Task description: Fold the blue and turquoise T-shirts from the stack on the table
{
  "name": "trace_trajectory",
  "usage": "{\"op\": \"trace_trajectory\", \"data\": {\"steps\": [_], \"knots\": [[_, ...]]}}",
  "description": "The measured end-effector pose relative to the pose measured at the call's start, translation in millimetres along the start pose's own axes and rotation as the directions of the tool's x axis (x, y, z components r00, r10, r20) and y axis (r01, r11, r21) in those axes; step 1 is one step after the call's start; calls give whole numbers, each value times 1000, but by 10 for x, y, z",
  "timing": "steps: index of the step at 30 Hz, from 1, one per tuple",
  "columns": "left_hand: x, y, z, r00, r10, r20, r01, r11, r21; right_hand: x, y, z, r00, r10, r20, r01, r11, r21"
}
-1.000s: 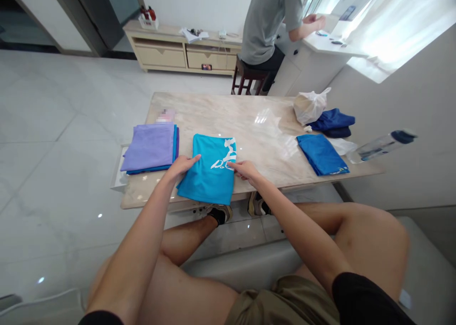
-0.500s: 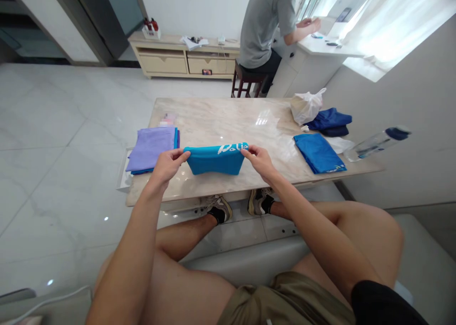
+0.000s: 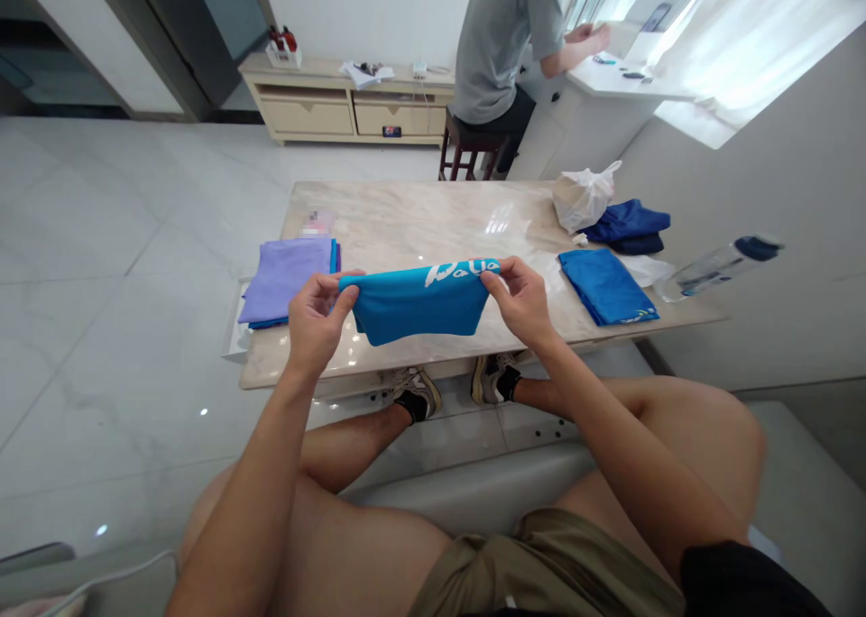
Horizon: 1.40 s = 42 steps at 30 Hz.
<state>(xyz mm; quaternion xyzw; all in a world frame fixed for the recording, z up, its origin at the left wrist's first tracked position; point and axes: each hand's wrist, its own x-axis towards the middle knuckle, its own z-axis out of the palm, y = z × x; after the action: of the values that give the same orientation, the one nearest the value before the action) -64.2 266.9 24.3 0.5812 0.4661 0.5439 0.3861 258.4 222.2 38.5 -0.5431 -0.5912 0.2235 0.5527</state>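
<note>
A folded bright-blue cloth [image 3: 419, 306] with white lettering along its upper edge hangs between my hands, above the near part of the marble-topped table [image 3: 399, 207]. My left hand [image 3: 317, 319] pinches its upper left corner between thumb and fingers. At the upper right corner, beside the lettering, my right hand [image 3: 520, 299] grips it the same way. Just beyond my left hand lies a stack of folded cloths, a lilac cloth [image 3: 290, 270] on top with blue below. Another folded blue cloth [image 3: 605, 285] lies flat to the right of my right hand.
Toward the table's right end are a white plastic bag [image 3: 585, 197], dark blue fabric [image 3: 629, 223] and a clear bottle [image 3: 710, 270] with a blue cap. A person [image 3: 504, 49] sits on a stool behind the table. A low cabinet [image 3: 308, 116] stands against the wall.
Both hands have lifted the blue cloth nearer to me, and it looks larger and slightly tilted, right side higher. My right hand has moved to the right, stretching the cloth wider.
</note>
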Motion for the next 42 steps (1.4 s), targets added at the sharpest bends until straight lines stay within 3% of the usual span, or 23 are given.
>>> {"op": "trace_trajectory", "data": {"steps": [3,7,9,11,14,16,18,20,23,27,29,33,36,39,42], "knots": [[-21,-52,58,997,-77,-29,77,997,1,-22,119,66,995,86,-45,-83,995,52],[69,-365,222,970,-243,4,242,968,71,3,551,216,966,254,-49,-255,967,-2],[134,-574,301,921,-390,16,383,910,163,10,801,277,922,386,-25,-387,918,-83],[166,-752,338,863,-505,28,469,819,329,-6,982,303,902,430,-34,-428,882,-196],[100,-889,289,869,-483,112,317,715,623,-104,1020,300,970,242,-3,-228,908,-352],[2,-893,208,873,-442,204,164,662,731,-227,895,336,990,82,116,-27,912,-410],[-94,-857,123,848,-465,255,106,620,777,-382,712,452,957,-23,290,151,890,-431],[-158,-812,60,813,-508,285,96,600,794,-542,538,652,887,-72,456,292,853,-433],[-191,-762,23,781,-544,307,114,608,786,-722,387,1017,801,-93,591,418,794,-441],[-183,-689,39,758,-563,328,181,666,724,-784,360,1325,759,-74,647,461,763,-453],[-174,-650,50,753,-563,340,229,709,667,-764,353,1345,779,-55,624,431,771,-470],[-145,-657,72,742,-561,366,364,797,482,-710,267,1256,871,-34,491,316,803,-505],[-145,-737,97,713,-576,400,430,809,401,-679,175,1207,904,-48,425,285,809,-514],[-179,-809,114,677,-604,419,442,790,425,-674,111,1198,915,-87,394,298,804,-515],[-209,-849,118,637,-621,458,432,779,455,-722,104,1212,879,-149,452,383,785,-487]]}}
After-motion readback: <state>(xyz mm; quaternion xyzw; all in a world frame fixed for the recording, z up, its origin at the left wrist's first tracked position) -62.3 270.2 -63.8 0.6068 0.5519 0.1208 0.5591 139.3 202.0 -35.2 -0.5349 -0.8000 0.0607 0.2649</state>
